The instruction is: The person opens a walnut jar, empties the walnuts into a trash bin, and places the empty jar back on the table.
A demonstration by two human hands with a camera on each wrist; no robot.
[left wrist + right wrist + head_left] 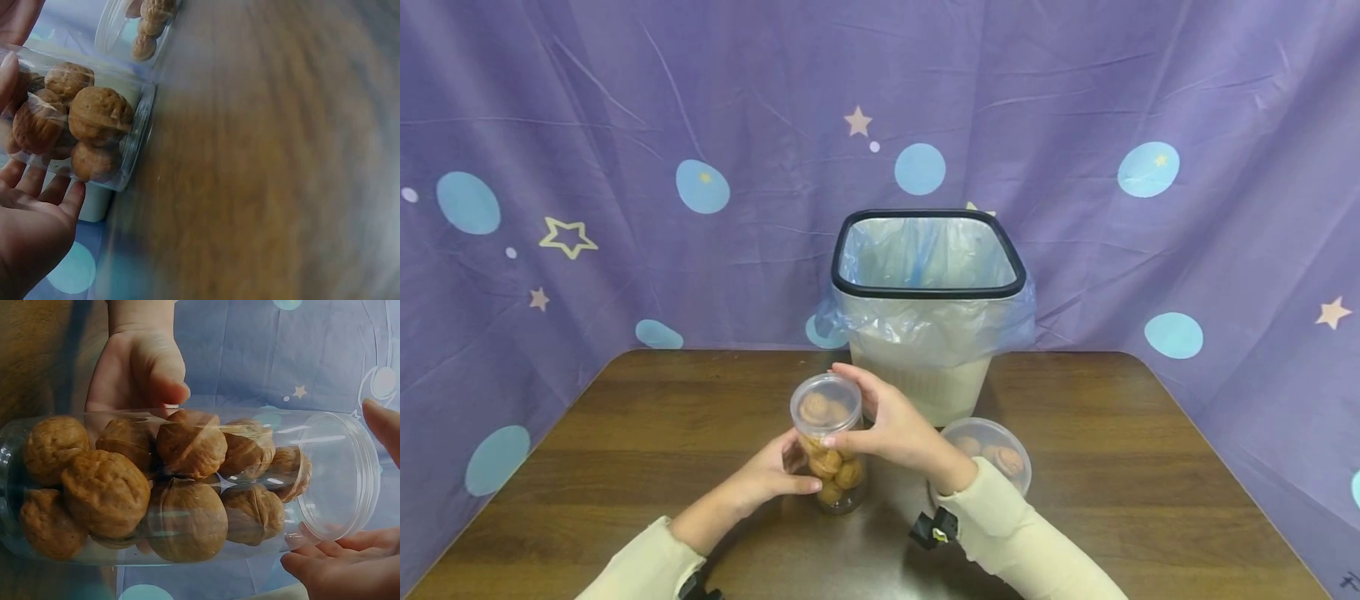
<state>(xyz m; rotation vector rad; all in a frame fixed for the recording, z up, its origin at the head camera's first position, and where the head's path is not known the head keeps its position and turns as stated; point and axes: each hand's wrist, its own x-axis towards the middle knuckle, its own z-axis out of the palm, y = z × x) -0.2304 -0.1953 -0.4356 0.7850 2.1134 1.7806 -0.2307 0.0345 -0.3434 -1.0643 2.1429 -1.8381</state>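
A clear plastic jar [831, 467] of walnuts stands roughly upright over the near middle of the table, a see-through lid [826, 400] on top. My left hand [767, 479] holds the jar's lower body from the left, thumb in front and fingers round the far side. Up at the top, my right hand [891, 421] grips the jar just by the lid, its thumb on the near side. In the right wrist view several walnuts [106, 494] show through the wall. Whether the jar's base touches the table cannot be told.
A round clear container [988, 442] with walnuts in it sits right of the jar, partly hidden by my right forearm. Behind stands a pale bin [925, 387] with a black rim and bluish liner bag. A purple curtain [760, 167] hangs behind the wooden table [1112, 483].
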